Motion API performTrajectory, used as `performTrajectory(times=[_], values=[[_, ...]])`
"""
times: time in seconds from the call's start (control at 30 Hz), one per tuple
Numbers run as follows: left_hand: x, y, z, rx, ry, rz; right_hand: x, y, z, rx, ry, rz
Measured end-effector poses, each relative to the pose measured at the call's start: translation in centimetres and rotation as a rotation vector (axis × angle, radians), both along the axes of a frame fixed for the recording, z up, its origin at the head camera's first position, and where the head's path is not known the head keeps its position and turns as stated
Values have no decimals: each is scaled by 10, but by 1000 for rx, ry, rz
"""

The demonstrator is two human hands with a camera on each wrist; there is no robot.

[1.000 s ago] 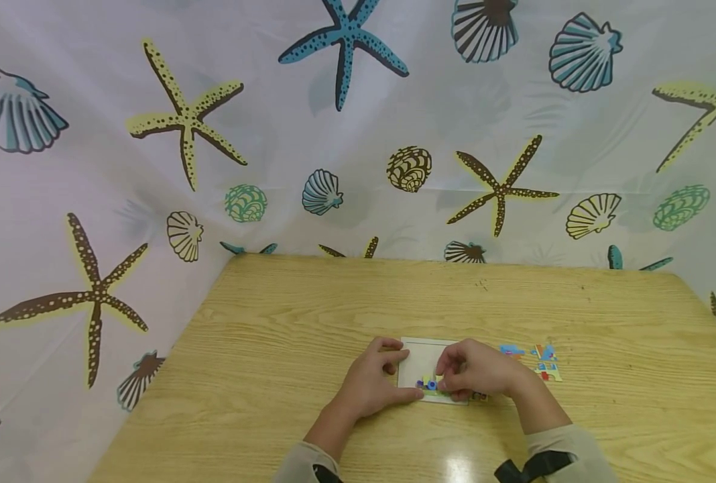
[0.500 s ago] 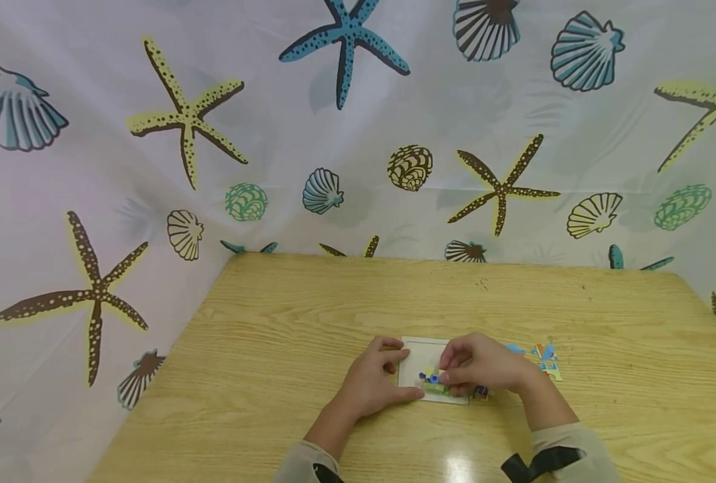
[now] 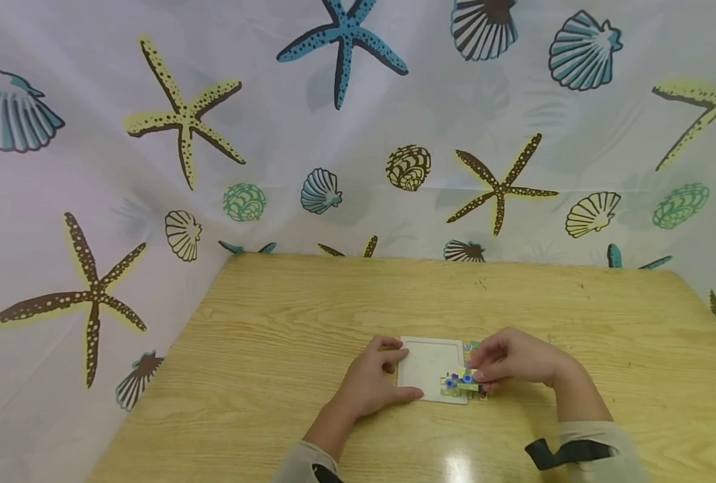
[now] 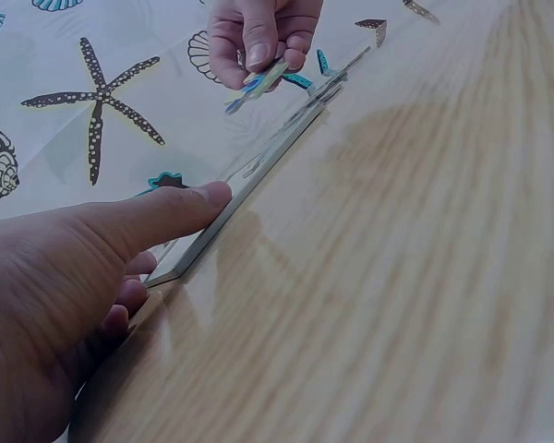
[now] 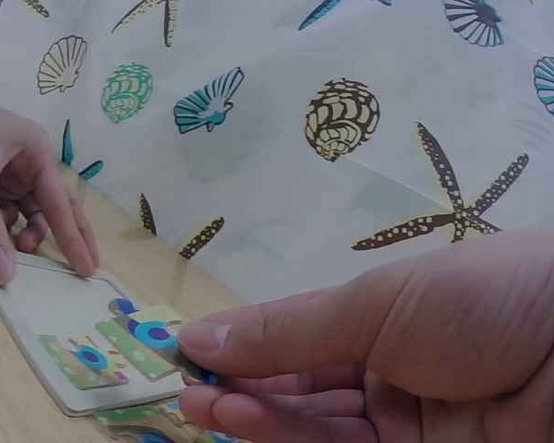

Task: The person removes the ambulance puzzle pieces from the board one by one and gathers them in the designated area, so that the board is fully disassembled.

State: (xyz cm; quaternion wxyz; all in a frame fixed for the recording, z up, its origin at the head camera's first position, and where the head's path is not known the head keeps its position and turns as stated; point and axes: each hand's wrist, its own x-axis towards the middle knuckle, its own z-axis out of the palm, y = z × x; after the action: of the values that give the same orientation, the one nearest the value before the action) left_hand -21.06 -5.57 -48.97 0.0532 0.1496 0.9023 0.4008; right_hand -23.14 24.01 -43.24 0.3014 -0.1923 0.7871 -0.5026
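Note:
A shallow white puzzle tray lies on the wooden table. My left hand grips its left side, thumb along the near edge and fingers at the far left corner. Between thumb and fingers, my right hand pinches a jigsaw piece in green and yellow with a blue ring. That piece is held tilted over the tray's near right corner. Below and left of it, a similar puzzle piece lies flat in the tray. The right fingertips are partly hidden behind the held piece in the head view.
More loose puzzle pieces lie against the tray's right side, largely covered by the right hand in the head view. A white cloth printed with starfish and shells hangs behind and along the left of the table.
My right hand has lifted the pinched piece and carried it right, from the tray's lower middle to its right edge, uncovering another piece in the tray. The left hand stays put.

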Motion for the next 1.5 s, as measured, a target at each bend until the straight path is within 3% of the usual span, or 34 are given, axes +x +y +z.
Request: performTrajectory(times=[0.93, 1.27, 1.5], values=[[2, 1, -1, -20, 10, -1, 11, 48, 7, 206, -57, -72], [1, -2, 1, -5, 11, -2, 17, 35, 14, 430, -12, -178], [2, -2, 0, -6, 4, -5, 18, 33, 17, 437, -23, -197]])
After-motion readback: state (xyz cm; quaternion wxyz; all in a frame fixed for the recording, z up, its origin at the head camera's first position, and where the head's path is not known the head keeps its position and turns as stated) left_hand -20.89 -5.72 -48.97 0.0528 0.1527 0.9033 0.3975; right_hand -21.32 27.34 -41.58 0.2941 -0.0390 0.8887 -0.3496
